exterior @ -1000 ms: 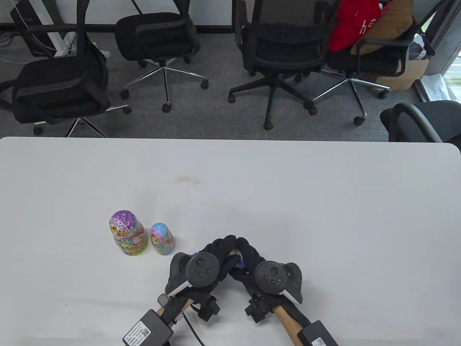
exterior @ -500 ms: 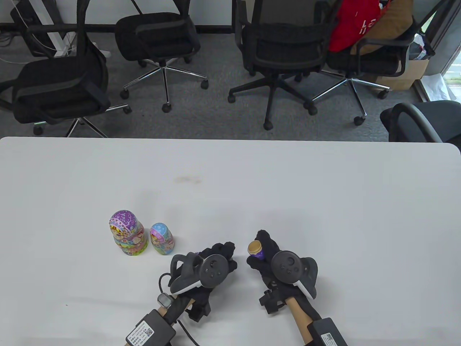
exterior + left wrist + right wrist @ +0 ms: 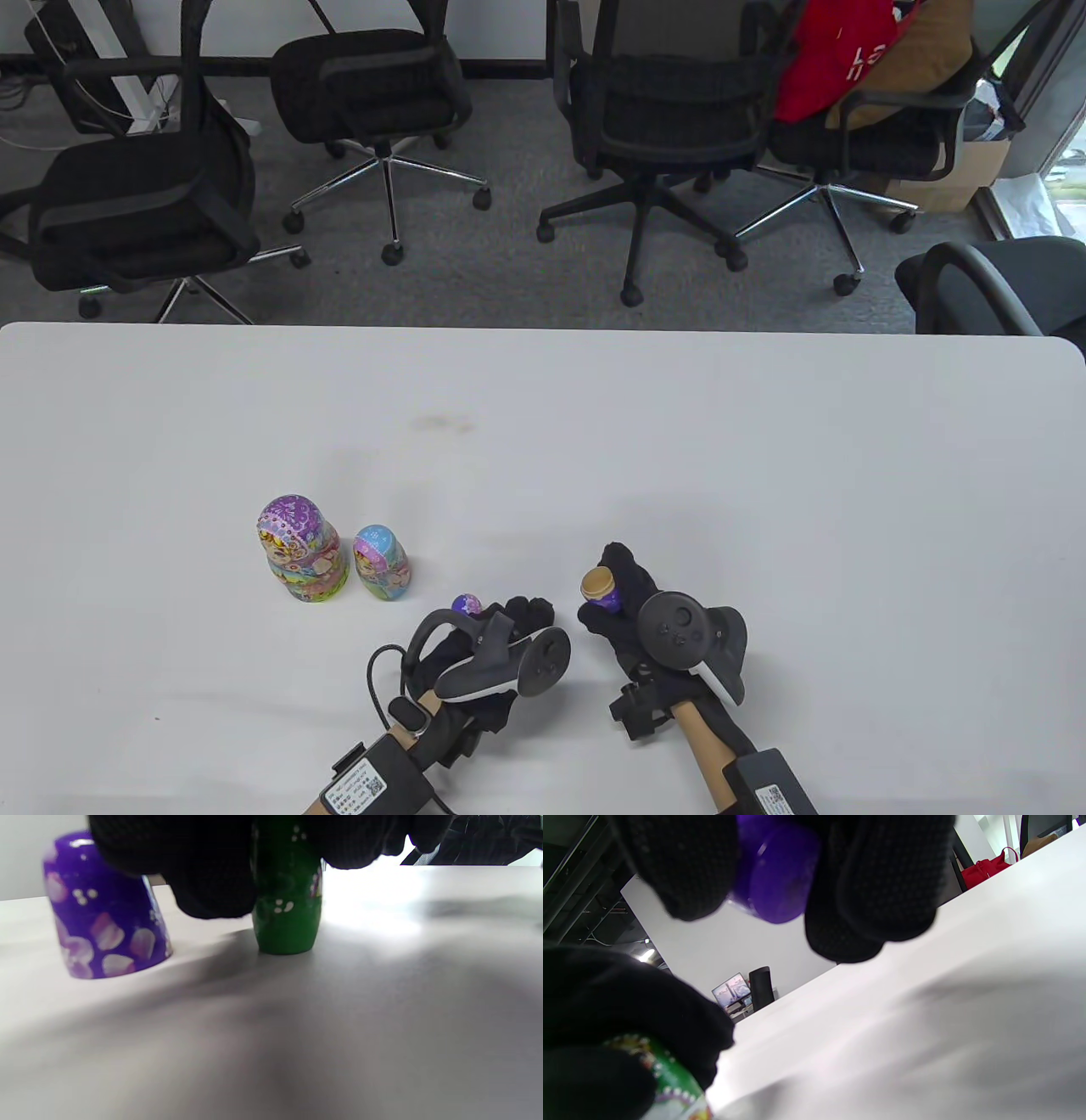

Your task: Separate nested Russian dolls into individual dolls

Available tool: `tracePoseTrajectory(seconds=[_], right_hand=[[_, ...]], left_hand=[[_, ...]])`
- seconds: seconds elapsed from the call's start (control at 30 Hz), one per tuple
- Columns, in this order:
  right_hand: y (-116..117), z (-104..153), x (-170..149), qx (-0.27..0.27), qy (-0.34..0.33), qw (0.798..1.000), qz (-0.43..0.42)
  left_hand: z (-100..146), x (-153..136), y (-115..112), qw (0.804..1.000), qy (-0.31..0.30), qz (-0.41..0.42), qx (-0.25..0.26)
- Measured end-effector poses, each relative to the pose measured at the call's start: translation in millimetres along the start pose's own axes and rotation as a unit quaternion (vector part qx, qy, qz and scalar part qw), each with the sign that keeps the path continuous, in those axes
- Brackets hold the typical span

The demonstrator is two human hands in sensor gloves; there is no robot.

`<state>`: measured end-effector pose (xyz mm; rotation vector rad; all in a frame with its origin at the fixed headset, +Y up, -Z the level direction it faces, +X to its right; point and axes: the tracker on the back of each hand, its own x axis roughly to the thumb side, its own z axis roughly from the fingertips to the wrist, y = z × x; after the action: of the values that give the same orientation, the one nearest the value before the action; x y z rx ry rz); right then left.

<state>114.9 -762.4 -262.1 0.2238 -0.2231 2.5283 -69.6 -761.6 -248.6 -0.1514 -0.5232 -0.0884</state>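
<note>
Dolls: we compare with the earlier table frames. A second ago both hands were clasped together over one small purple doll; half a second ago they had pulled apart, and now the split is done.

Right hand [image 3: 632,611] holds the purple lower half [image 3: 599,589], open wooden rim up, off the bench [image 3: 764,475]. In the right wrist view its fingers [image 3: 869,887] are pressed around that purple piece [image 3: 774,874].

Left hand [image 3: 488,649] has rolled over since half a second ago and dropped to the bench just right of the blue doll [image 3: 381,562]. The purple cap [image 3: 466,604] now shows at its fingertips; it was hidden before. In the left wrist view the purple top half [image 3: 106,921] sits on the bench, and a small green doll [image 3: 286,899] stands upright beside it with the left fingers [image 3: 203,870] closed over its upper part. We can't tell how firm that grip is.

The big purple-headed doll [image 3: 299,550] and the blue doll stand side by side, left of the left hand, unmoved across all three table frames.

Our read: the third shell is open and the green doll is out. What's left is likely rejoining the purple halves, then checking whether the green one opens too.
</note>
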Motion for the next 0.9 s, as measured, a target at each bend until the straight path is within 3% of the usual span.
tracePoseTrajectory(seconds=[0.13,0.37,0.5,0.67,0.9], right_hand=[[-0.7,0.6,1.1,-0.004,-0.003,1.000,0.003],[-1.3,0.6,0.1,-0.008,-0.001,1.000,0.001],[-1.7,0.7,0.3,-0.007,0.000,1.000,0.001],[-1.7,0.9,0.4,-0.007,-0.001,1.000,0.001],[-2.4,1.0,-0.2,-0.006,0.000,1.000,-0.001]], left_hand=[[2.5,-4.1,10.0,1.000,0.003,0.025,0.004],[15.6,-28.6,45.5,0.993,0.048,0.084,0.064],[15.5,-41.6,46.8,0.992,0.084,0.066,0.062],[7.8,-56.5,31.2,0.991,0.130,0.032,0.004],[-2.2,-63.3,9.8,0.983,0.144,0.028,-0.108]])
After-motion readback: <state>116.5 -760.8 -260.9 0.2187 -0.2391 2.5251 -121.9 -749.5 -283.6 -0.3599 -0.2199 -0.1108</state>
